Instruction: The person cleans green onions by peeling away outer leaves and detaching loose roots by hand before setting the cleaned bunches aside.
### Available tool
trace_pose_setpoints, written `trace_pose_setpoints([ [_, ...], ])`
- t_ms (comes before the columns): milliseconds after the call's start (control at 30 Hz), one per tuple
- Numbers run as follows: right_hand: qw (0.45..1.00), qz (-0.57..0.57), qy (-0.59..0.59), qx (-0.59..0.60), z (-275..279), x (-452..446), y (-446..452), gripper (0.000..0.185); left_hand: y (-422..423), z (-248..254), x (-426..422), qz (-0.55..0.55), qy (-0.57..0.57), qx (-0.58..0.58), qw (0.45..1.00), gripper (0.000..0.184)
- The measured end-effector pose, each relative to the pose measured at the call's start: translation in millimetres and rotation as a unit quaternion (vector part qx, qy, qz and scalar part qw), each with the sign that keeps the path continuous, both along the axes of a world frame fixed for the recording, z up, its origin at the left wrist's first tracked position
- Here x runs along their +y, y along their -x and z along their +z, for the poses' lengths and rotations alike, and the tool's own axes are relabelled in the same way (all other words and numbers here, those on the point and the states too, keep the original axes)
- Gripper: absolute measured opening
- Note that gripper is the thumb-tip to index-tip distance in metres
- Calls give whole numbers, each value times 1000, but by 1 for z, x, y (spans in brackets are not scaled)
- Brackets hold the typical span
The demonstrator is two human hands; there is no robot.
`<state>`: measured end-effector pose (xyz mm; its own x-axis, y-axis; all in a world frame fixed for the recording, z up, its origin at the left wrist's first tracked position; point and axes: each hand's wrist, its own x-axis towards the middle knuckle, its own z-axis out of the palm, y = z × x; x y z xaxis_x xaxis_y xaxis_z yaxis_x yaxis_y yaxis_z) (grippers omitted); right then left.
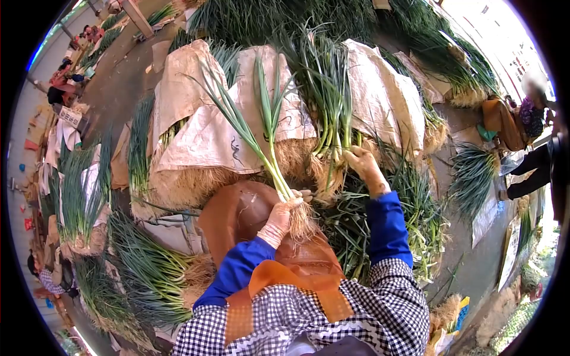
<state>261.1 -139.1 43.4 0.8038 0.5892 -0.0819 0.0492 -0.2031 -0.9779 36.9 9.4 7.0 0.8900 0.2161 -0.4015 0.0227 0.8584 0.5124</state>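
My left hand (280, 218) is closed around a few green onions (274, 165) just above their roots. Their leaves fan up and away from me, and the pale roots (301, 221) hang below the fist over my brown apron (240, 207). Farther forward and to the right, my right hand (363, 166) pinches the lower white stem of a green onion at the edge of a standing bunch (329, 101). That bunch leans on the sacking, roots toward me. Exactly how many stems the right fingers hold is hidden.
Beige sacks (202, 139) cover more bundles ahead. Loose green leaves (350, 231) lie by my right side, and another onion pile (151, 267) is at my left. Other people (62, 77) sit along the far left; a person in dark trousers (534, 172) stands at right.
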Motion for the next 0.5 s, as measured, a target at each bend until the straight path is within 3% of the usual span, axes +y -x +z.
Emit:
trace_pose_setpoints([
  [100,983,-21,-112,147,10,-25,25,17,-12,-15,-13,17,-29,3,999,18],
  [133,968,-34,-152,198,12,-28,37,15,-10,-12,-18,1,47,12,999,21],
  [167,968,-9,-133,211,16,-32,48,14,-9,-10,-23,-3,49,14,999,21],
  [233,967,4,-140,212,1,-28,65,14,-12,-2,-34,-98,244,22,965,26],
  [300,950,16,-150,273,-14,-24,83,19,-20,-28,-49,-94,97,49,990,25],
  [367,929,-3,-192,315,-27,-16,99,18,-21,-44,-55,-61,-49,149,986,26],
  [400,934,-31,-186,302,-21,-12,109,19,-19,-40,-54,-57,-58,147,986,28],
  [433,951,22,-158,266,-26,-17,106,22,-19,-35,-53,-55,-67,146,985,30],
  [500,938,3,-162,307,-18,-18,113,23,-17,-34,-49,-52,-64,172,982,25],
])
